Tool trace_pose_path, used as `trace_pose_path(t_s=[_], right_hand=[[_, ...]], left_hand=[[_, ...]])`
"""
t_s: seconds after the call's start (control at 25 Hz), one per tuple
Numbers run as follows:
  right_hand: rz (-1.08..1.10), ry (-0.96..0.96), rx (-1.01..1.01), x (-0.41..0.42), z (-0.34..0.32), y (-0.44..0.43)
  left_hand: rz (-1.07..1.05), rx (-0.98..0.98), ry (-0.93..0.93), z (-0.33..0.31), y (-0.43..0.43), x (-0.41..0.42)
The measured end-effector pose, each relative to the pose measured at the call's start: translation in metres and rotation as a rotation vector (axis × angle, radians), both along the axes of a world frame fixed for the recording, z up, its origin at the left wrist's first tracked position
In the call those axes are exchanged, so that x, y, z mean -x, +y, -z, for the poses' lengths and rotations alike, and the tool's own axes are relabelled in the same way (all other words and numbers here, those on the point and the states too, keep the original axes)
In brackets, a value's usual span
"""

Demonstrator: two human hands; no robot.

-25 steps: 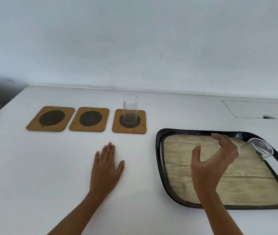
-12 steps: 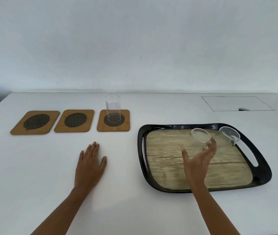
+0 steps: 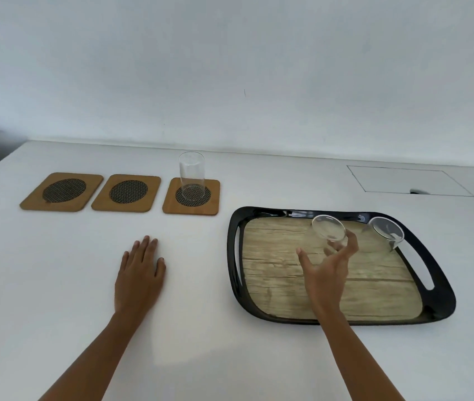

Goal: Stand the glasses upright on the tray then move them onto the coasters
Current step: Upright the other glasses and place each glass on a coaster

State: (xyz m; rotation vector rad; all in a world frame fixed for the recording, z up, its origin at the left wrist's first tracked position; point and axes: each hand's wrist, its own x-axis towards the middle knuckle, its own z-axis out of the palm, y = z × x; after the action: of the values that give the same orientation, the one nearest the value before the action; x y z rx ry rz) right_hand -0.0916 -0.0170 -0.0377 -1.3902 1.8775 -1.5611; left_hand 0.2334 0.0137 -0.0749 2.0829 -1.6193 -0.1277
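Progress check, head view. Three wooden coasters lay in a row on the white desk (image 3: 56, 285), left of the black tray (image 3: 234, 256).

Done: one glass (image 3: 191, 175) stood upright on the right coaster (image 3: 191, 196), the one nearest the tray. The middle coaster (image 3: 127, 192) and the left coaster (image 3: 62, 191) each carried nothing.

In hand: the right hand (image 3: 326, 272) was over the far part of the tray, its fingers (image 3: 352, 240) curled around the base end of a second glass (image 3: 329, 229). That glass was tilted, its open rim turned towards the camera. It was not upright. Whether its base touched the tray floor could not be told, since the hand hid it. The grip looked loose, at the fingertips only.

Untouched: a third glass (image 3: 387, 231) lay tipped on its side at the far right corner of the tray, against the rim, apart from the hand.

The left hand (image 3: 140, 273) rested flat on the desk, palm down, fingers released and holding nothing, near the coasters but not touching them.

Judgement: roughly one third complete. Left to do: stand the held glass up and carry it to a free coaster, then right the third glass and move it likewise. Slip risk noted with smooth glass held at the fingertips.
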Motion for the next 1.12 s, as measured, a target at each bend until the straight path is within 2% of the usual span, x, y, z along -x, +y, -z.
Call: trace_pose_path(t_s=[0.2, 0.44, 0.6, 0.72, 0.88, 1.12], right_hand=[[-0.135, 0.048, 0.075, -0.035, -0.013, 0.001], [-0.310, -0.029, 0.108, -0.112, -0.030, -0.014], [-0.382, -0.073, 0.127, -0.171, -0.036, -0.031], [-0.463, -0.095, 0.117, -0.221, -0.038, -0.048], [-0.540, -0.082, 0.132, -0.283, -0.036, -0.077], [-0.681, -0.097, 0.028, -0.351, -0.024, -0.127]], left_hand=[[0.003, 0.000, 0.003, 0.002, 0.005, -0.001], [0.014, 0.020, 0.138, 0.002, 0.008, -0.030], [-0.052, -0.024, 0.101, 0.001, -0.003, -0.084], [-0.020, -0.070, 0.036, 0.002, -0.014, -0.118], [0.020, -0.062, -0.082, 0.007, -0.015, -0.125], [0.000, -0.082, -0.074, 0.012, -0.016, -0.126]])
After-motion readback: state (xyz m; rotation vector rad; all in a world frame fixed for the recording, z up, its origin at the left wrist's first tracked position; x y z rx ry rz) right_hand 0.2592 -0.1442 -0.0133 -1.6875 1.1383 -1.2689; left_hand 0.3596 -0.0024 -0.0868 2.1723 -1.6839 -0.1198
